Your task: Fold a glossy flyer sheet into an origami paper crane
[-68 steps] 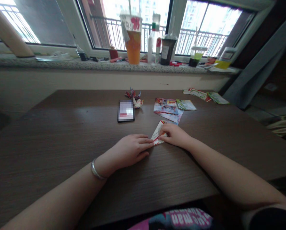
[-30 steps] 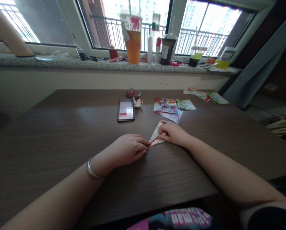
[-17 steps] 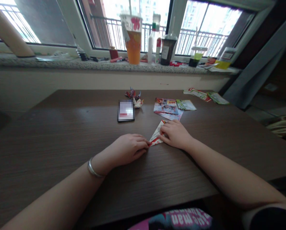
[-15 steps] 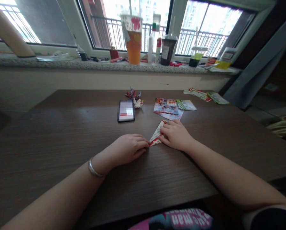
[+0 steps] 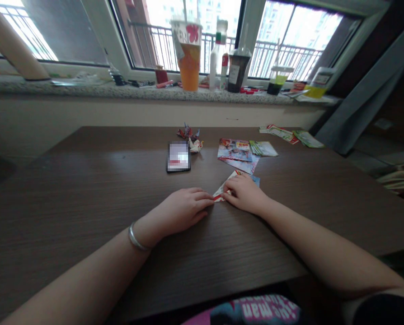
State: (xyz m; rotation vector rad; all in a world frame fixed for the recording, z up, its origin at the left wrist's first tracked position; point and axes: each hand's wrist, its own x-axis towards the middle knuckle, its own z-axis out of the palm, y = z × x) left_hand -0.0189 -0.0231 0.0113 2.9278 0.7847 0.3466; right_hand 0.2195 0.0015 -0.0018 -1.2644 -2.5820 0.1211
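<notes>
Paper (image 5: 219,194) lies before the leaflets (image 5: 235,150), right of the device (image 5: 178,156).

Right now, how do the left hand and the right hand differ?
The left hand has a silver bracelet at its wrist; the right hand shows none. The left hand lies flatter, at the near tip of the folded paper; the right hand is more curled and covers part of it. Both touch it.

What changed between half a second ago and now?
The folded paper shifted slightly right and away from the person. The left hand moved a little right with its tip; the right hand eased slightly left and nearer. A blue corner now shows past the right hand. No visible release. Phone, paper figures and printed sheets stayed put.
</notes>
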